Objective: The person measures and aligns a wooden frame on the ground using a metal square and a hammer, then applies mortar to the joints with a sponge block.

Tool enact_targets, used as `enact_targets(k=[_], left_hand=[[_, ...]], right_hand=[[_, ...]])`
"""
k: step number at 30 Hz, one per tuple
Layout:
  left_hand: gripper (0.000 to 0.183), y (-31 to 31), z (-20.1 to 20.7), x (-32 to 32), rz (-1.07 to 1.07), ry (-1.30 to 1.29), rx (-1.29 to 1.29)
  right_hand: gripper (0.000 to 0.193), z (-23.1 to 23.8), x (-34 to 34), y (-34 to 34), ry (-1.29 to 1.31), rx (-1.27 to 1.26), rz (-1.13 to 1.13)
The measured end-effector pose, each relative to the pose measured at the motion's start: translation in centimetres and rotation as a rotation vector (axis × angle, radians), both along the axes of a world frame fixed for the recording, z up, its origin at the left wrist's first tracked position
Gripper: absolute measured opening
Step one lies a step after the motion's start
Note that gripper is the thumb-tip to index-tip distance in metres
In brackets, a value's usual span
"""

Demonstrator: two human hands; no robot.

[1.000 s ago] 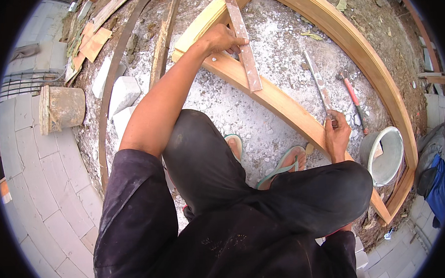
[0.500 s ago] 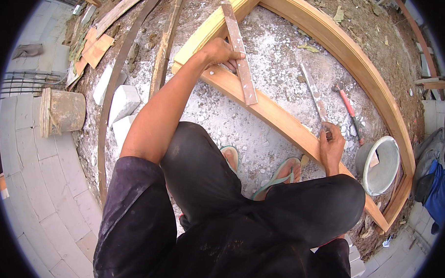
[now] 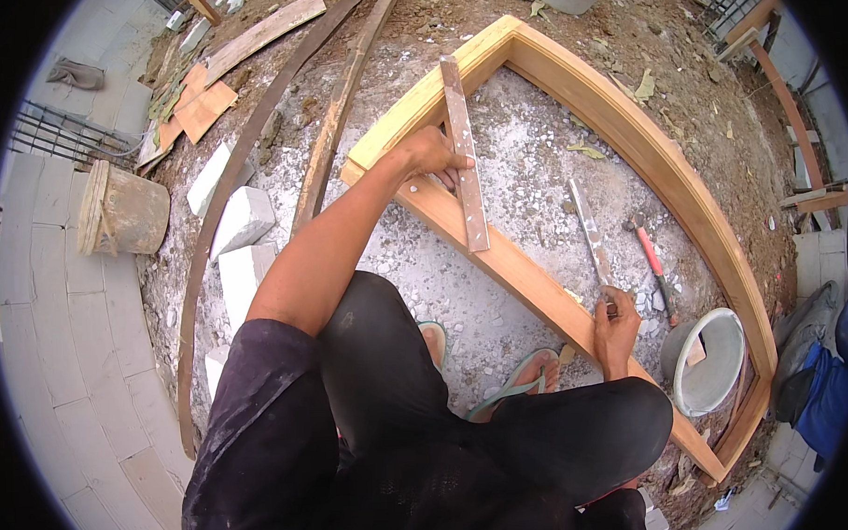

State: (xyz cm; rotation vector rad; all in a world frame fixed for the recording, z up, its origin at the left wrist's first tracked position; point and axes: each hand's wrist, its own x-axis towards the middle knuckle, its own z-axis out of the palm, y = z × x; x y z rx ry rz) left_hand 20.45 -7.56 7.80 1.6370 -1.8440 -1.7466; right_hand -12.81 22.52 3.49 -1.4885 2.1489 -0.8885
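My left hand (image 3: 431, 156) is closed on a flat, brown, white-spotted strip (image 3: 464, 161), its thumb on top and the other fingers partly hidden. That strip lies slantwise across a corner of the pointed, curved wooden frame (image 3: 537, 292), touching two of its sides. At the frame's near straight side, my right hand (image 3: 617, 331) grips a long, narrow, grey-white blade-like tool (image 3: 586, 224) by its near end. The tool points away from me over the ground inside the frame; its held end is hidden by my fingers.
Inside the frame lie a red-handled hammer (image 3: 650, 257) and a grey bucket (image 3: 675, 364) tipped toward me. White blocks (image 3: 242, 220) and long dark strips (image 3: 217, 179) are on the left, near a dirty bucket (image 3: 123, 208). My sandalled feet (image 3: 531, 378) stand beside the frame.
The whole view has shifted, so the frame and both hands appear lower in the picture. Both hands keep their holds, and the brown strip stays across the same corner.
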Motion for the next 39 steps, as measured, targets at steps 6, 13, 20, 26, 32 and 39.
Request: enact_targets(k=[6, 13, 20, 26, 32, 39], left_hand=[[0.033, 0.4, 1.5, -1.0, -0.03, -0.037, -0.058], [0.034, -0.2, -0.7, 0.2, -0.027, 0.012, -0.067], [0.037, 0.5, 1.3, -0.4, -0.109, -0.075, -0.13], [0.028, -0.6, -0.6, -0.3, -0.061, -0.049, -0.002], [0.032, -0.4, -0.7, -0.7, -0.066, -0.011, 0.017], [0.048, -0.5, -0.2, -0.3, -0.181, -0.352, -0.261]], right_hand=[[0.023, -0.4, -0.6, 0.4, -0.032, 0.003, -0.017], [0.022, -0.7, -0.2, 0.2, -0.007, 0.017, -0.003], [0.023, -0.4, -0.4, 0.6, -0.007, 0.017, 0.01], [0.023, 0.1, 0.2, -0.1, -0.01, 0.046, -0.009], [0.024, 0.4, -0.3, 0.2, 0.027, 0.022, -0.003], [0.022, -0.3, 0.0, 0.0, -0.021, 0.003, -0.01]])
